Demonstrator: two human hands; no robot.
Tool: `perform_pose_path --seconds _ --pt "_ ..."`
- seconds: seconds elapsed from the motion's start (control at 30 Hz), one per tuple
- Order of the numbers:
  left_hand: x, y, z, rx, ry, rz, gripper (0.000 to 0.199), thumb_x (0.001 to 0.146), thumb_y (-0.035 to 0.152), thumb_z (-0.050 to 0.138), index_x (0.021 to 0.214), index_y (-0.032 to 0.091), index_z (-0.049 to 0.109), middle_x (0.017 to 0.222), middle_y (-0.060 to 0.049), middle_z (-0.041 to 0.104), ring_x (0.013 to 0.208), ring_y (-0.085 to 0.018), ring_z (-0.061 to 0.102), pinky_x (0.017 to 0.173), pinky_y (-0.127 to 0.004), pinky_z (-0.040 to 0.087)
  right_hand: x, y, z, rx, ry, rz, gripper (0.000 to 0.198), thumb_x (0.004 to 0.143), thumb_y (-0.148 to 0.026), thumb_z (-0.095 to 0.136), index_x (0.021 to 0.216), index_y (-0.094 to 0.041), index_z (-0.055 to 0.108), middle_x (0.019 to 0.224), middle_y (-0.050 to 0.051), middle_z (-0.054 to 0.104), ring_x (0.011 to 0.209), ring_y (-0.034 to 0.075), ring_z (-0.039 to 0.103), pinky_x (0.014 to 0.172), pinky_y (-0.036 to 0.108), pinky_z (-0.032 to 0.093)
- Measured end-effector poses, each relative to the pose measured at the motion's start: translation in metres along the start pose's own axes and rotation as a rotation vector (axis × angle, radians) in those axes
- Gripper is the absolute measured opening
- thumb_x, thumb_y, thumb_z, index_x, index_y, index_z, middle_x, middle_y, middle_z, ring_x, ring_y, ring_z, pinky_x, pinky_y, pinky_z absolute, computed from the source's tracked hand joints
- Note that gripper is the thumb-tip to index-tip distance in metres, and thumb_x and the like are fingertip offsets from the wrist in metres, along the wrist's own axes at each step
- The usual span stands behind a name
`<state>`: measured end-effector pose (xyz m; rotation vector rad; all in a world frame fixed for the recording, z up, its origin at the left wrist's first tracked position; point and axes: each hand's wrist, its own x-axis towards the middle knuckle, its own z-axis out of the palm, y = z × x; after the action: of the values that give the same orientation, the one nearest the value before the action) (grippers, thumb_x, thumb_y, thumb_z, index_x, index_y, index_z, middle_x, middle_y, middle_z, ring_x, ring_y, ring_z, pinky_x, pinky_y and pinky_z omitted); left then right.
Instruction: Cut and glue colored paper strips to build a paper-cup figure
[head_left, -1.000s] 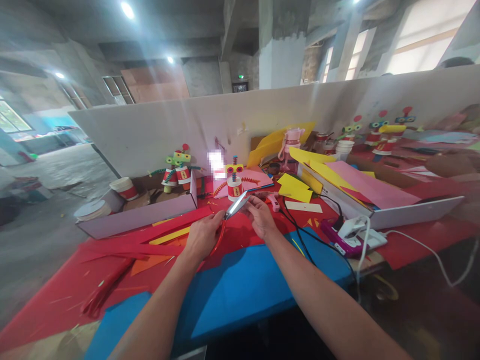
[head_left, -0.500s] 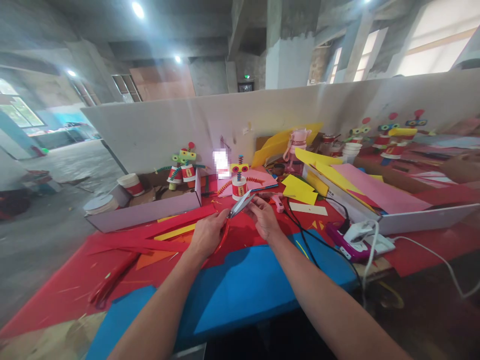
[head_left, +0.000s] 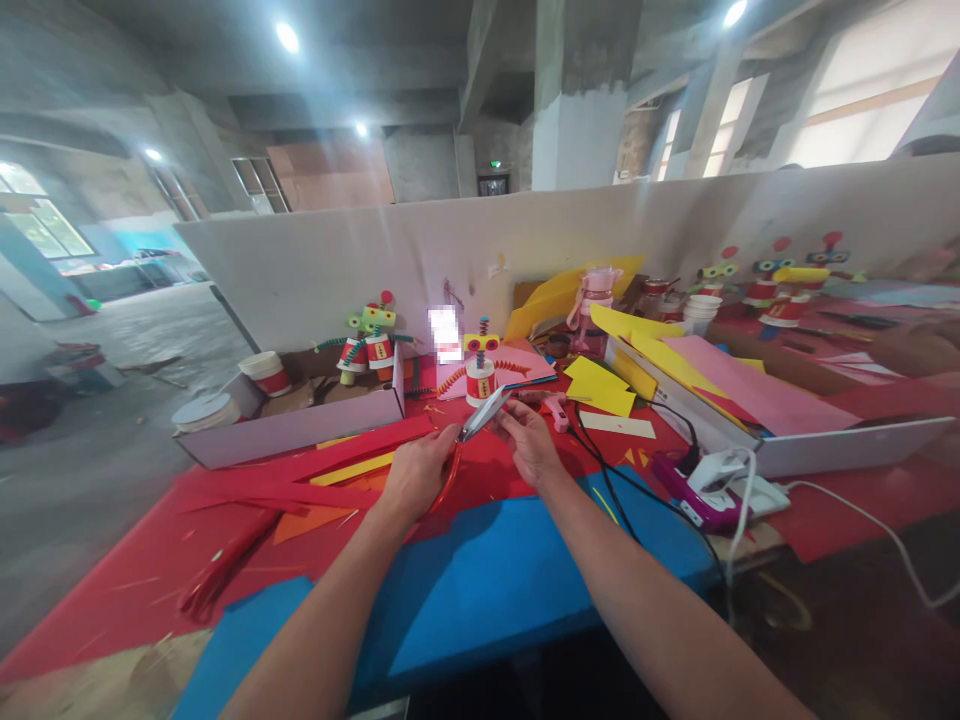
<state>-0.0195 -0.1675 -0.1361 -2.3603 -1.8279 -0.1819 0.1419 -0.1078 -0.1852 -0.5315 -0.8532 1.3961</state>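
Observation:
My left hand (head_left: 420,470) is closed around the red-handled scissors (head_left: 480,418), whose pale blades point up and to the right. Close to the blade tips, my right hand (head_left: 531,440) pinches with thumb and fingers; whatever is between them is too small to make out. Just behind the blades stands a paper-cup robot figure (head_left: 481,380) with a yellow eye piece, a spring neck and coiled orange arms. A pink glue gun (head_left: 555,412) lies to the right of my right hand.
Red and yellow paper strips (head_left: 322,465) lie to the left, blue sheets (head_left: 480,590) in front. An open box (head_left: 300,430) holds more cup figures (head_left: 379,345). At right are yellow paper pieces (head_left: 600,385), a purple power strip (head_left: 697,495) with cables, and another box (head_left: 847,455).
The scissor blades look slightly closer together than before. Both hands stay in nearly the same place, and the view has tilted up a little.

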Motion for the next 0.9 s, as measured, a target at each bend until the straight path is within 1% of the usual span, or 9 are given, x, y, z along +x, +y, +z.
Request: perform_pose_path --seconds 0.13,0.43,0.6,0.9 --pt "0.0006 -0.0011 0.0015 0.005 -0.002 0.004 0.035 0.089 0.02 0.038 0.12 0.023 0.054 0.085 -0.006 0.068 0.079 -0.022 0.066 0.063 -0.026 0.04 -0.0005 -0.0013 0.0001 0.002 0.0 0.011 0.03 0.057 -0.039 0.083 0.075 -0.02 0.068 0.07 -0.004 0.063 0.061 0.008 0.052 0.065 0.024 0.047" --pt "0.0005 -0.0019 0.0011 -0.006 -0.011 0.006 0.037 0.088 0.019 0.038 0.122 0.023 0.052 0.092 -0.007 0.069 0.084 -0.022 0.066 0.065 -0.027 0.041 -0.0006 -0.0029 0.0005 0.007 0.007 0.032 0.029 0.057 -0.038 0.083 0.073 -0.02 0.067 0.069 -0.004 0.063 0.061 0.008 0.051 0.067 0.025 0.045" --pt "0.0003 -0.0007 -0.0021 0.0 -0.023 0.004 0.036 0.088 0.018 0.038 0.121 0.023 0.052 0.091 -0.007 0.07 0.084 -0.023 0.066 0.064 -0.028 0.04 -0.0007 -0.0039 0.0002 0.008 0.008 0.04 0.031 0.056 -0.038 0.083 0.075 -0.02 0.069 0.069 -0.004 0.063 0.062 0.009 0.051 0.068 0.026 0.044" --pt "0.0004 -0.0021 -0.0018 0.031 -0.037 -0.003 0.036 0.089 0.019 0.037 0.122 0.023 0.052 0.09 -0.008 0.069 0.083 -0.024 0.066 0.065 -0.029 0.039 0.0 -0.0045 -0.0011 0.013 0.002 0.04 0.03 0.055 -0.039 0.084 0.073 -0.02 0.068 0.067 -0.004 0.061 0.06 0.008 0.049 0.065 0.024 0.043"
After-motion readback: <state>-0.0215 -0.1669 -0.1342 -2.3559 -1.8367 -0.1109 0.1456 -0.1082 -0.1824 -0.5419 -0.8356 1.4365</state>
